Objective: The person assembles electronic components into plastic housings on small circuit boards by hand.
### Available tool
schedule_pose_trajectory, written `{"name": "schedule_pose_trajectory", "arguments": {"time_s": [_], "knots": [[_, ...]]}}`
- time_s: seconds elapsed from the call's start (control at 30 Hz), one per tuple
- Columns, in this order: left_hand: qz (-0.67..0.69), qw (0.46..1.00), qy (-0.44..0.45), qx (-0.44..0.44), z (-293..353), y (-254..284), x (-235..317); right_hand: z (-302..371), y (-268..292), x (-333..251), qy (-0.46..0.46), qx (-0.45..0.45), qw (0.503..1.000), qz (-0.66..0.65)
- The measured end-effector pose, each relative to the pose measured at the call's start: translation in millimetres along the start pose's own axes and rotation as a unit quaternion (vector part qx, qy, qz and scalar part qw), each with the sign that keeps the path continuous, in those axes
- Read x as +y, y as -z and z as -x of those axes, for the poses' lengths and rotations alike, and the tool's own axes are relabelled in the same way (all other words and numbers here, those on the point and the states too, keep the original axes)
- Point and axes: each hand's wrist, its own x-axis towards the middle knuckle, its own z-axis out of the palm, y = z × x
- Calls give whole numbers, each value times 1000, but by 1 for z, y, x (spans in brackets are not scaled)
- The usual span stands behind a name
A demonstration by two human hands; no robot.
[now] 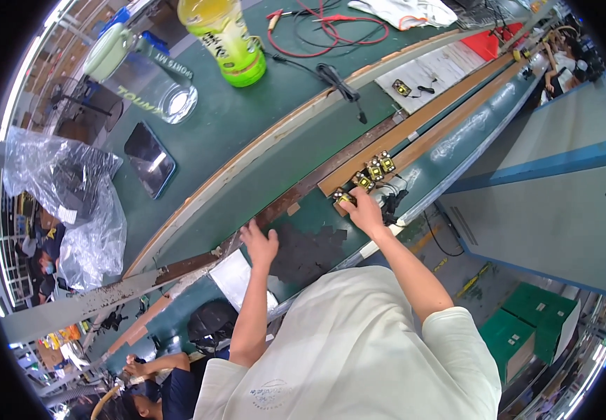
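Observation:
My right hand (366, 213) reaches to the near end of a row of small black devices with yellow squares. Its fingers are closed on the nearest device (343, 197). Just beyond it stand several more of the same kind, among them one small device (363, 180), on a brown board (348, 176). Black cables (391, 203) from them gather beside my right wrist. My left hand (259, 245) is empty with its fingers apart, over the bench by a dark flat patch (310, 250) of black pieces.
A raised shelf carries a green bottle (229, 49), a clear jug (142, 77), a phone (150, 159) and a plastic bag (72, 203). Another device (401, 88) lies on a white board (425, 75). Left of me, a co-worker's hands (135, 365) are busy; green boxes (527, 325) stand right.

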Motion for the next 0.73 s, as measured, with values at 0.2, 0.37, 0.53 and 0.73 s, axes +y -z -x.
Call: {"name": "schedule_pose_trajectory", "arguments": {"time_s": [0.2, 0.37, 0.53, 0.73], "knots": [[25, 989, 87, -113, 15, -3, -23, -4, 13, -6, 18, 27, 988, 153], [3, 977, 120, -176, 15, 15, 2, 6, 7, -15, 92, 110, 985, 95], [-13, 975, 123, -186, 15, 18, 8, 18, -21, -27, 120, -5, 993, -23], [-27, 972, 112, -205, 16, 18, 3, -4, -2, -3, 43, -66, 996, -41]]}}
